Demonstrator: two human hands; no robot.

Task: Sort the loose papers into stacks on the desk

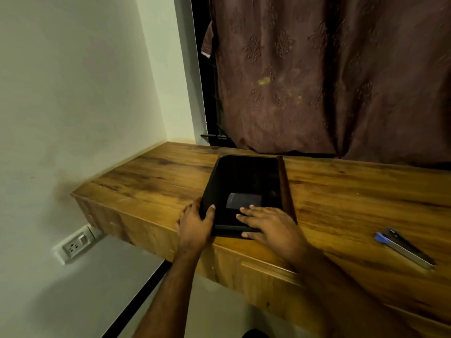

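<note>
A closed black folder (244, 181) with a small grey label pocket lies lengthwise on the wooden desk (151, 181), its near end at the desk's front edge. My left hand (194, 224) grips the folder's near left corner, thumb on top and fingers round the edge. My right hand (271, 224) lies flat on the near end of the cover, fingers straight and spread, beside the grey pocket. No loose papers show in view.
A blue-capped pen and a dark pen (405, 247) lie on the desk at the right. A brown patterned curtain (329, 76) hangs behind the desk. A wall socket (75, 245) sits under the desk's left end, on the pale wall.
</note>
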